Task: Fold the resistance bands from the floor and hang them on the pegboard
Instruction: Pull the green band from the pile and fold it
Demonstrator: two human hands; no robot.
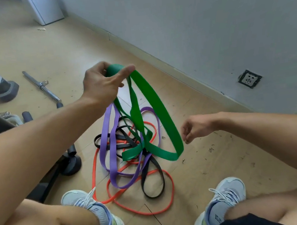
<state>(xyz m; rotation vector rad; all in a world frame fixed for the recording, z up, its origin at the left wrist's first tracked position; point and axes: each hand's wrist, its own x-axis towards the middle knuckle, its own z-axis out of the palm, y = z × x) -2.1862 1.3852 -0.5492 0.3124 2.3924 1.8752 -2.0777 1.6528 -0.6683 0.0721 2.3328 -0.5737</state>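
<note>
While the left hand (101, 80) grips the green band (153, 100), the right hand (195, 128) hangs loosely curled, empty.

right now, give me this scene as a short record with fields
left hand: left hand holds the top of the green band, lifted up
right hand: right hand empty, fingers loosely curled, beside the green band
green band: hangs down, its lower end in the pile
pile on floor: purple band, black band and orange band, tangled together
floor: wood, specks of debris
also near: metal bar at left, wall socket at right
pegboard: not in view
</note>
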